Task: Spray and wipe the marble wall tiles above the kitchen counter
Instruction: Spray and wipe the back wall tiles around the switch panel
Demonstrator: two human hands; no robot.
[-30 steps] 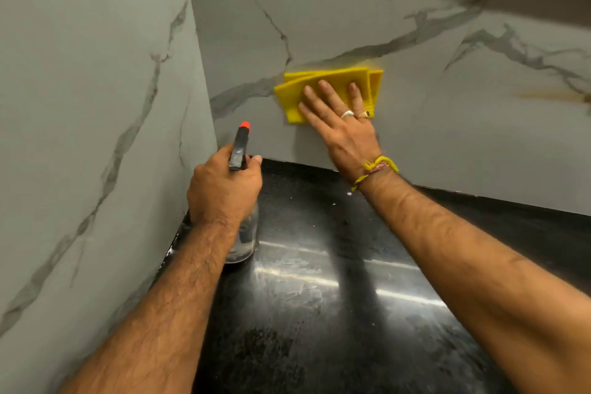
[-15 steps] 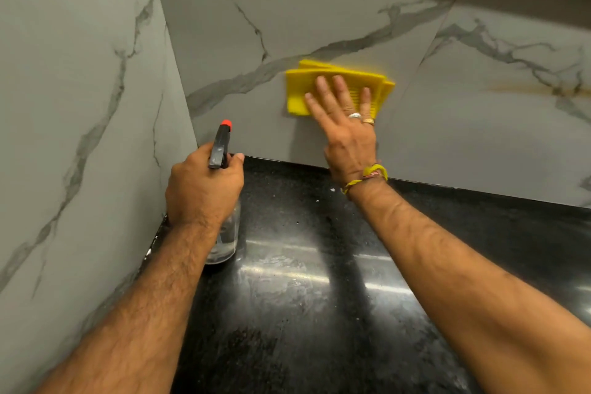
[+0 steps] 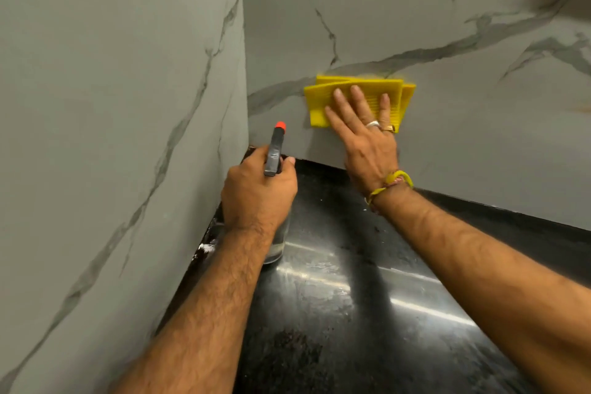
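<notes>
Yellow ribbed cloth (image 3: 358,99), folded in layers, lies flat against the back marble wall (image 3: 415,9), low on the tile and just above the black counter (image 3: 351,297). Our right hand (image 3: 367,134) presses it there with straight, spread fingers, palm toward the tile; we judge this flat press is meant to load the whole fold evenly, so more cloth meets stone than a pinch would allow. Two rings (image 3: 380,125) show on that hand, a yellow thread band (image 3: 393,182) at the wrist. A grey vein (image 3: 447,51) in the marble runs just above the cloth. Left of the cloth, nearer the corner where the side wall (image 3: 112,105) meets the back wall, our left hand (image 3: 259,192) is curled round the neck of the spray bottle (image 3: 275,150). Its orange nozzle tip points up toward the tile, and the clear base looks set down on the counter below the cloth's level. We read this as parking the weight while keeping the trigger ready. Wiping seems under way; the tile right of the cloth, with a faint brownish streak (image 3: 582,109) at the frame edge, likely remains. White flecks (image 3: 206,246) sit on the counter by the side wall.
</notes>
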